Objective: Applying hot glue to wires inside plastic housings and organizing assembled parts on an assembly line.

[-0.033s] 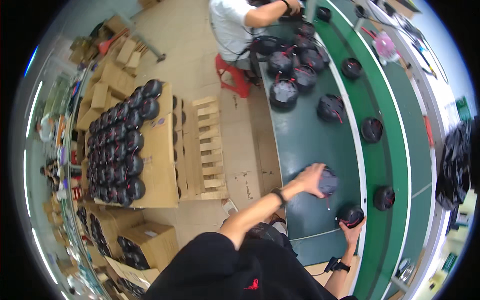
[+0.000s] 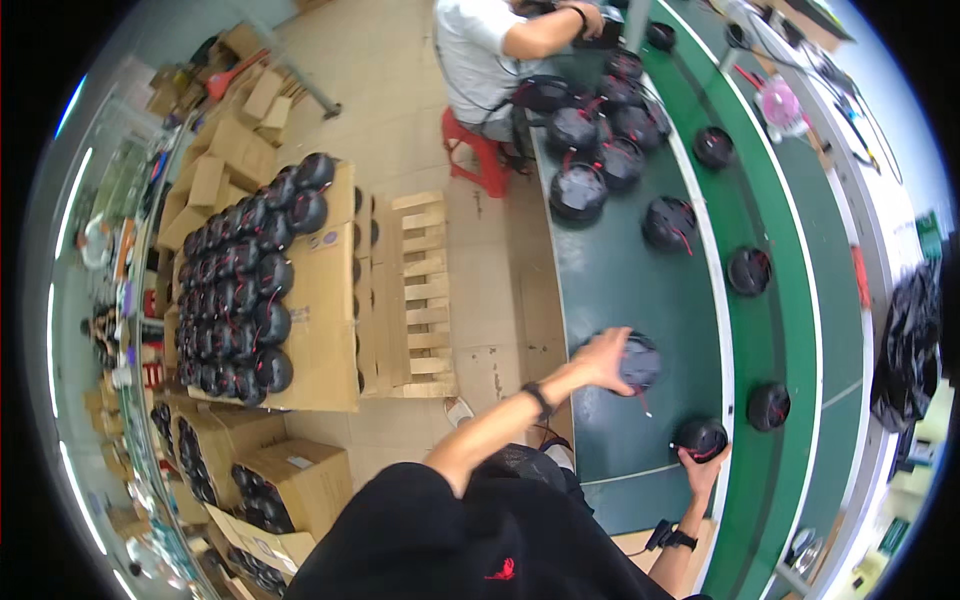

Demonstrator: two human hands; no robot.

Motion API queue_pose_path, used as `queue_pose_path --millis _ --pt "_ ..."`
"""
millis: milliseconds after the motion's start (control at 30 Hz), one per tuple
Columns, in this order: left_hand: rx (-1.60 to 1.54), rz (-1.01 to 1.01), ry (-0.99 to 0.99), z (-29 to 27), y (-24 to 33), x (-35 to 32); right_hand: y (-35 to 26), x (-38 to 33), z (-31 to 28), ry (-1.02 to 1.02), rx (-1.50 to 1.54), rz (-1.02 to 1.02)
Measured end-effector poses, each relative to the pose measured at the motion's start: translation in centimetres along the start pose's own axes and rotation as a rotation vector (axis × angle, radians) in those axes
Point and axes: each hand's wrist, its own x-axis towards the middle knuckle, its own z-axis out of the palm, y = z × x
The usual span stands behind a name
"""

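Note:
My left hand point(image 2: 606, 362) grips the left side of a black round housing point(image 2: 641, 364) with a grey top, over the dark green worktop point(image 2: 620, 275). A short wire with a pale tip hangs from that housing. Nearer to me, at the worktop's right edge, my right hand point(image 2: 704, 472) holds a second black round housing point(image 2: 699, 434) from its near side, thumb on the left and fingers on the right. The fingers under both housings are partly hidden. Farther up the worktop sits another black housing point(image 2: 669, 222) with a red wire.
A green conveyor belt point(image 2: 740, 345) runs along the right, carrying spaced black housings point(image 2: 769, 407). More housings cluster at the far end near a seated co-worker point(image 2: 475, 60) on a red stool point(image 2: 478, 155). Rows of housings stand on a cardboard-topped stack point(image 2: 325, 300) at left; open cartons point(image 2: 300, 480) below.
My left hand has shifted left with its housing. My right hand stays in nearly the same place, still holding its housing. The whole view has shifted slightly.

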Motion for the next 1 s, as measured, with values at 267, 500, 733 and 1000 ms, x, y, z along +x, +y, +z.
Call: queue_pose_path --millis 267,500,733,1000 --pt "-0.027 -0.505 0.835 -19.4 -15.0 -29.4 -2.0 0.7 4.4 0.062 0.055 -0.324" --pt "-0.059 -0.786 1.068 -21.7 -16.6 -44.3 -24.8 -8.3 18.4 -0.642 0.162 -0.554" --pt "-0.029 -0.812 1.274 -25.3 -22.1 -44.4 -48.0 -15.3 40.1 -1.004 -0.109 -1.052" --pt "-0.01 -1.146 1.328 -33.2 -24.9 -37.3 -63.1 -23.4 57.7 -1.121 -0.235 -1.095"
